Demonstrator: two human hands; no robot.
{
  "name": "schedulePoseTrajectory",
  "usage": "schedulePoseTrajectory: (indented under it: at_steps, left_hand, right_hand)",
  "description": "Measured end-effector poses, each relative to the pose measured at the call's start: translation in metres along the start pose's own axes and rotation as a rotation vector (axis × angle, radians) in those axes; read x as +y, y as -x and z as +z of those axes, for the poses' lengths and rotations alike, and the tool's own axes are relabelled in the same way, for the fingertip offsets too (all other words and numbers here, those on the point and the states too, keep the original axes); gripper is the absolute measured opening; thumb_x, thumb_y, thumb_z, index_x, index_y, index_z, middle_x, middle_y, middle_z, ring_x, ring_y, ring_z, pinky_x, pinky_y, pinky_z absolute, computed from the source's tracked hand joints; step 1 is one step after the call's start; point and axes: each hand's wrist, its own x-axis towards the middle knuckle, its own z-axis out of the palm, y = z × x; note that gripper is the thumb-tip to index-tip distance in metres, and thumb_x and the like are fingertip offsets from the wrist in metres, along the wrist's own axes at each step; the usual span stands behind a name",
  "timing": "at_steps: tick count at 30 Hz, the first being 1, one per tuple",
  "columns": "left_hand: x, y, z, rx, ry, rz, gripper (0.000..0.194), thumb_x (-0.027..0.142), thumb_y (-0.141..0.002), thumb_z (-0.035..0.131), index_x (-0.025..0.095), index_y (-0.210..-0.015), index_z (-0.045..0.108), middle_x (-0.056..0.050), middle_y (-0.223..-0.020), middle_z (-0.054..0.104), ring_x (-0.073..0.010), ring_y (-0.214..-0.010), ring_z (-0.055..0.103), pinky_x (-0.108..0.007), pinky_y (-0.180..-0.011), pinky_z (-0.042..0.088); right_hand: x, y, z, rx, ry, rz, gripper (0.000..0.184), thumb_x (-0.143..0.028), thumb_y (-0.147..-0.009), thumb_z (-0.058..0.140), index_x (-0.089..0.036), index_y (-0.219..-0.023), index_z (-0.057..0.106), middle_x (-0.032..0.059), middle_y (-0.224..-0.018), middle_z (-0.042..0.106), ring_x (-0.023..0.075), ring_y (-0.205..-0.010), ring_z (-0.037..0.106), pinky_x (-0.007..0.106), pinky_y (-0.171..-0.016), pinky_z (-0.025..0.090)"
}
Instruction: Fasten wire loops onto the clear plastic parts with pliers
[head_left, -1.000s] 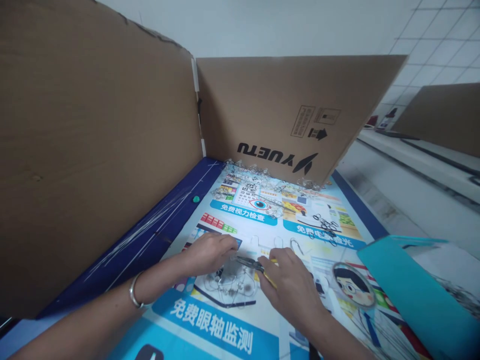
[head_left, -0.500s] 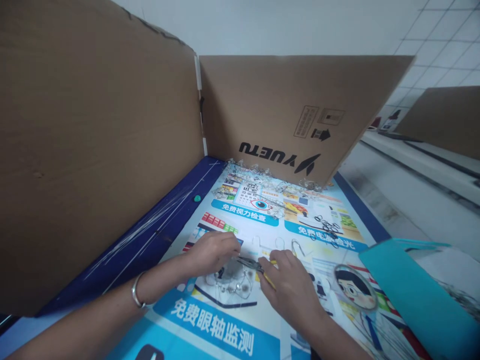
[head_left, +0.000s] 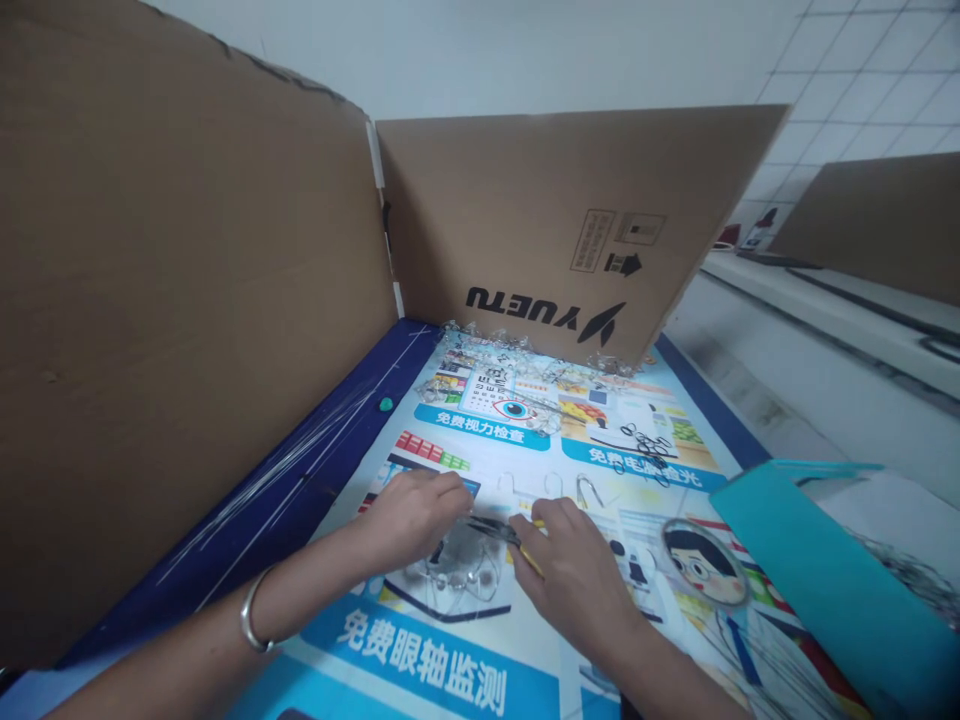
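- Far left, on the dark blue border: long, thin, silvery straight wires [head_left: 281, 485], loosely bunched; a sleeve or forearm brushing them could scatter them, as nothing visible pins them down.
- Left hand [head_left: 416, 515]: fingers drawn together near the pliers' tips; cannot tell what, if anything, is pinched; any small part there could slip, the pinch being narrow and close to metal.
- Between and just below the hands, on the printed blue-and-white sheet: tangled piece of clear beads and fine wire [head_left: 461, 578]; its loops could snag on fingers or tool and pull out of shape, because they overlap.
- Slim metal pliers with yellow handles [head_left: 499, 530]: tips point at the left fingertips; a skewed squeeze could nip skin or crush a fine part; whether the tips are closed, cannot tell, too blurred.
- Right hand [head_left: 574, 560]: wrapped around the yellow handles; an unsteady wrist would swing the tips sideways.
- Just beyond the right hand: bent silvery wire hook [head_left: 589, 490]; knuckles could nudge it if the hand moves forward.
- Farther out: small cluster of black rings [head_left: 649, 445]; loose-looking, easily scattered by a reach.
- Far right: open teal holder [head_left: 825, 570] with thin wires; protruding ends could catch the right forearm.
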Motion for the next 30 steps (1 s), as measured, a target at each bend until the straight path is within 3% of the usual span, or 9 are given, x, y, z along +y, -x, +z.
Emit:
schedulePoseTrajectory:
  at_steps: [9, 21, 30]
  left_hand:
    - [0.015, -0.002, -0.013, -0.096, -0.151, -0.031, 0.015, 0.007, -0.076, 0.044, 0.018, -0.08, 0.053, -0.002, -0.073, 0.059, -0.016, -0.053, 0.053, -0.026, -0.045, 0.032]
    - [0.011, -0.002, -0.002, -0.171, -0.086, -0.147, 0.012, 0.012, -0.083, 0.04, 0.018, -0.087, 0.049, -0.001, -0.072, 0.063, -0.0175, -0.06, 0.059, -0.026, -0.053, 0.038]
    - [0.011, -0.005, -0.002, -0.159, -0.017, -0.232, 0.014, 0.021, -0.088, 0.037, 0.018, -0.087, 0.051, -0.003, -0.069, 0.064, -0.0187, -0.063, 0.06, -0.026, -0.056, 0.037]
  right_hand:
    - [-0.003, 0.0, -0.003, -0.025, -0.014, 0.043, 0.016, -0.022, -0.08, 0.052, -0.019, -0.092, 0.062, 0.0078, -0.082, 0.054, 0.0218, -0.081, 0.045, 0.032, -0.069, 0.035]
    - [-0.004, 0.001, 0.0, -0.012, -0.012, 0.045, 0.014, -0.024, -0.08, 0.054, -0.019, -0.09, 0.062, 0.0077, -0.083, 0.054, 0.021, -0.082, 0.045, 0.031, -0.068, 0.035]
    - [-0.006, 0.0, -0.001, 0.036, -0.015, 0.058, 0.013, -0.021, -0.08, 0.052, -0.018, -0.088, 0.061, 0.0078, -0.08, 0.053, 0.0206, -0.081, 0.045, 0.031, -0.068, 0.035]
